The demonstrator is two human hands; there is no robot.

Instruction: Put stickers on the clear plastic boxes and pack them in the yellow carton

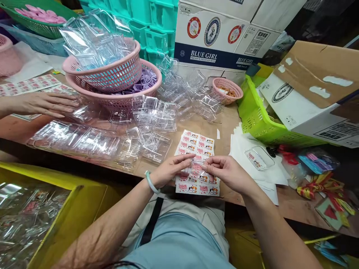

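Along the counter's (pixel 224 127) left end, another person's hand (pixel 42 104) lies spread, palm down, over clear plastic. Yellow bin (pixel 103 198) below the edge, clear packages inside. Next, clear boxes (pixel 75 140) lie in a close row along the front edge, presumably for easy reach. Behind them, the upper pink basket (pixel 109 78) is nested in the lower pink basket (pixel 151 87), probably to save room.

Centre: the left hand (pixel 176 166), half closed, thumb and fingers at what looks like a clear plastic piece (pixel 198 161); grip cannot be confirmed. Sticker sheet (pixel 198 179) lies flat beneath, at the front edge between both forearms, likely so the labels stay close. The right hand (pixel 220 170) is curled, thumb and forefinger nearly meeting beside the piece; anything between the tips is too small to tell.

Right: a labelled clear lid (pixel 258 157) rests on white papers (pixel 238 144), perhaps for protection. Green basket (pixel 258 116) beyond supports a tilted carton (pixel 305 97).
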